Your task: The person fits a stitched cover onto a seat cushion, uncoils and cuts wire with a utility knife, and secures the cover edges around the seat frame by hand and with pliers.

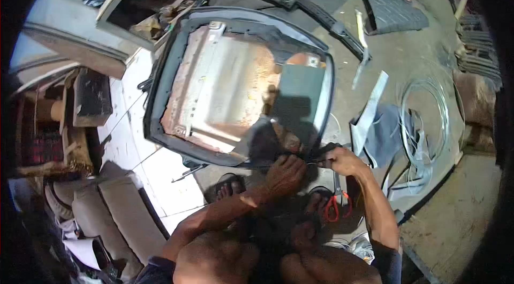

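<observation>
A seat base [230,86] lies underside up on the floor, its metal pan showing inside a dark cover [155,102] wrapped around the rim. At the near edge, my left hand [286,173] is closed, its fingers pressed on the dark cover. My right hand [345,161] is closed just to the right, pinching a bunched dark edge of that cover. A thin light line, possibly wire, shows between the hands, but shadow hides the detail. Scissors with red handles [337,206] lie below my right hand, near my foot.
A coil of wire [444,118] and grey fabric scraps [381,131] lie on the right. A black strip [340,29] and a ribbed grey piece [393,8] are at the back. A brown padded cushion [115,214] stands at lower left. A wooden cabinet [128,5] rises at upper left.
</observation>
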Demonstrator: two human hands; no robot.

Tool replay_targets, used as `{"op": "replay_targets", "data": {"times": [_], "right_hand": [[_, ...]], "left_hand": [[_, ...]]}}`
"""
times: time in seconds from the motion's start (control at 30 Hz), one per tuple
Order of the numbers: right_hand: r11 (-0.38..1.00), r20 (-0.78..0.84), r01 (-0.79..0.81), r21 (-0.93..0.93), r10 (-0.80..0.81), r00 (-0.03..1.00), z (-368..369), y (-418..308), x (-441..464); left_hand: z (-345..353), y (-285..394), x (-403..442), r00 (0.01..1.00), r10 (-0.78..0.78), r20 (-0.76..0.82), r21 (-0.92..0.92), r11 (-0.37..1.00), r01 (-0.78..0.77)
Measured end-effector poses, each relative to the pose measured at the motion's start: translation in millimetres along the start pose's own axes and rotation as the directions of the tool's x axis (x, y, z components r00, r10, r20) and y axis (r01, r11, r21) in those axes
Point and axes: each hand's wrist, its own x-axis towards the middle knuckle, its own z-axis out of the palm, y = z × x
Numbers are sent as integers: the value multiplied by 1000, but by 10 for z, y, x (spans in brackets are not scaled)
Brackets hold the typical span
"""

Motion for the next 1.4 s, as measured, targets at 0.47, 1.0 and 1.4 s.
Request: {"op": "replay_targets", "data": {"times": [0.47,1.0,1.4], "right_hand": [[995,-34,-16,-98,12,999,66,-220,-248],[804,-6,-245,542,296,955,315,151,-719],[912,33,229,-339,-232,972,517,-79,149]], "left_hand": [[87,44,-35,980,-29,197,-65,997,43],[37,21,-35,980,3,197,-63,998,10],[-1,36,53,997,14,73,44,999,-18]]}}
